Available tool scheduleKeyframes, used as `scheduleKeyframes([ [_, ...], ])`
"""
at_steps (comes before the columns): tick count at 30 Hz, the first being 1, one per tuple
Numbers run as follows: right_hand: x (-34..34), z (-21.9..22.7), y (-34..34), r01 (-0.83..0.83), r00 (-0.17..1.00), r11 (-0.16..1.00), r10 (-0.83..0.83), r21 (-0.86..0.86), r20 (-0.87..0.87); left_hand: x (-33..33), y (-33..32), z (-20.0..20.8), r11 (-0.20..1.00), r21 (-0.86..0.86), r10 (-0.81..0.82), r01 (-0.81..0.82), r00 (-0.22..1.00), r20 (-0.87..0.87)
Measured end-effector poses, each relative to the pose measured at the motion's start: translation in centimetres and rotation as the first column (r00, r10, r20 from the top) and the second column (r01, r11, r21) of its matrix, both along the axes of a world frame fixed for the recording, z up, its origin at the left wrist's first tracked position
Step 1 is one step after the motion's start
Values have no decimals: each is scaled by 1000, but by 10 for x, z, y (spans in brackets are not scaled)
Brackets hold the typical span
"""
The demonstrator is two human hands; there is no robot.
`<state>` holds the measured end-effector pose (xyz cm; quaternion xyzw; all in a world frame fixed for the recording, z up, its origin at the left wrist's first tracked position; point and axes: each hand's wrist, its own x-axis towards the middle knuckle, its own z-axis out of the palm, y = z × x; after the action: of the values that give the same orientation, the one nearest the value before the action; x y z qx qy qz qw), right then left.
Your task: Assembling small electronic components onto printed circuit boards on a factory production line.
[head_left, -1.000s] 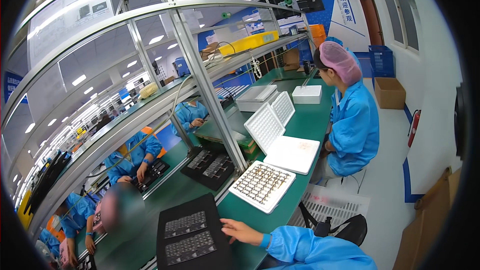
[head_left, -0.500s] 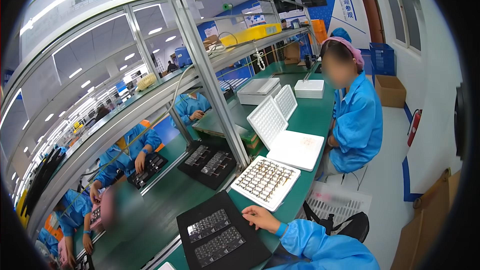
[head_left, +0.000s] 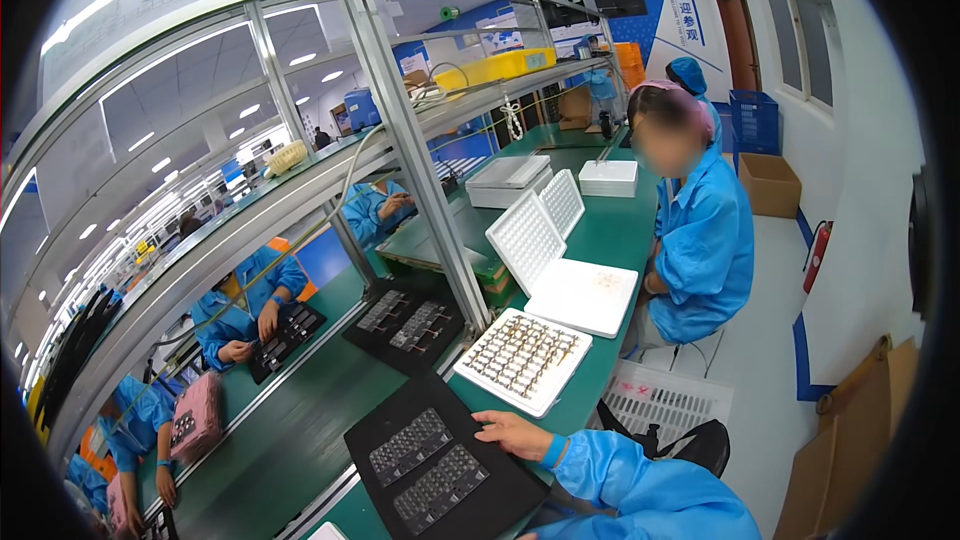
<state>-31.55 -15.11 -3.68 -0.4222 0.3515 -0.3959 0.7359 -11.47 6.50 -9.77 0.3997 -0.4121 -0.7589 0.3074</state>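
Note:
My right hand (head_left: 512, 434) reaches in from the lower right, with a blue band at its wrist. Its fingers are bent over the right edge of a black foam tray (head_left: 380, 475), gripping that edge. Two dark panels lie on the tray, the farther panel (head_left: 410, 443) and the nearer panel (head_left: 440, 493), each covered with rows of small key-like squares. Just beyond my hand, a white foam tray (head_left: 543, 406) holds rows of small metallic parts. My left hand is not visible.
An upright metal post (head_left: 425, 150) and shelf frame stand at the left of the green bench. Beyond the parts tray are an open white foam box (head_left: 585, 300) and another black tray (head_left: 365, 342). A person in blue (head_left: 705, 230) sits at the right; co-workers' hands work across the bench.
My right hand's fingers have come onto the black tray's edge, which they were beside before. The tray has turned slightly, and the whole view has shifted a little.

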Motion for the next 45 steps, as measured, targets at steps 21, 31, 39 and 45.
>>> scheduleKeyframes([
  [21,-204,20,39,576,698,813,-430,-91,572,-19,8,2,994,-93,56,-54,998,22],
  [31,-210,-57,-55,824,529,566,-745,-33,407,-21,11,-35,968,-233,121,-97,989,91],
  [39,-203,-92,-40,922,234,233,-972,-310,-33,-17,6,-16,976,-178,136,-124,989,56],
  [45,-150,-142,32,930,297,305,-952,-205,-67,-16,-6,-12,976,-170,143,-133,989,43],
])
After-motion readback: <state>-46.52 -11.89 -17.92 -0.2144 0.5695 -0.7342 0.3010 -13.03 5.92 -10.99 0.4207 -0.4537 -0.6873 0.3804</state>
